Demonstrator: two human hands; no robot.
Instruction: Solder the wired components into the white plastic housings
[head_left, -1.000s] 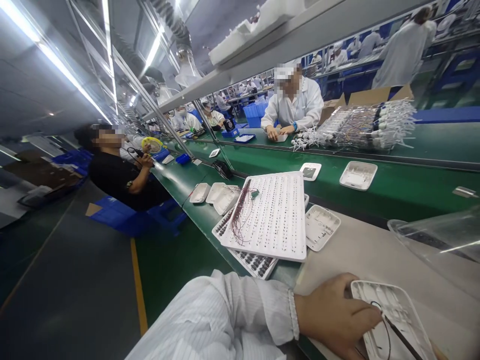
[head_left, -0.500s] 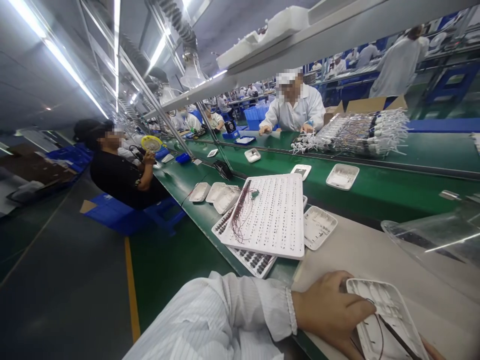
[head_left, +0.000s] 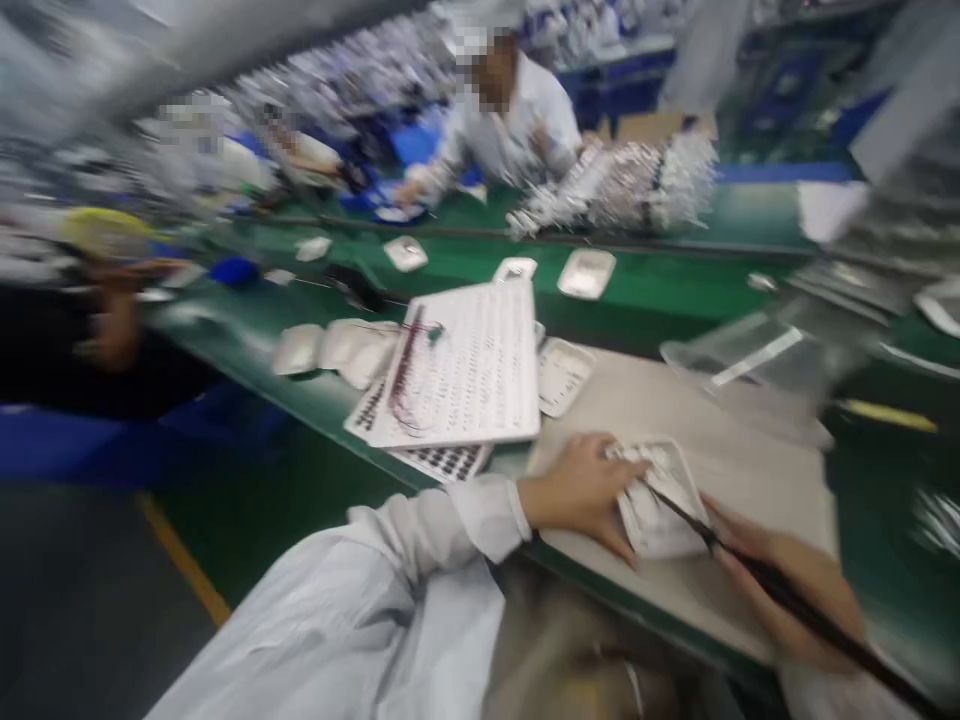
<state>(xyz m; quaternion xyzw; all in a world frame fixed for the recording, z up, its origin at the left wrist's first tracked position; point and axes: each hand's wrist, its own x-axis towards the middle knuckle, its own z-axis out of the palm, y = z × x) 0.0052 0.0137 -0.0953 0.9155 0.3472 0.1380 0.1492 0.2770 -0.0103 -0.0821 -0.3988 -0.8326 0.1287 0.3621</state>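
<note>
The shell (head_left: pixel 660 500) is pinned flat by the left hand (head_left: pixel 581 490), long axis running away. A rod (head_left: pixel 780 590) is pinched in the right hand (head_left: pixel 795 590), tip on it. The view has swung right since.

A green workbench (head_left: pixel 645 300) carries a grey mat (head_left: pixel 750 470), where a white plastic shell (head_left: pixel 664 500) lies. Beside it sit stacked white perforated trays (head_left: pixel 480 370) and several more white shells (head_left: pixel 330 350).
</note>
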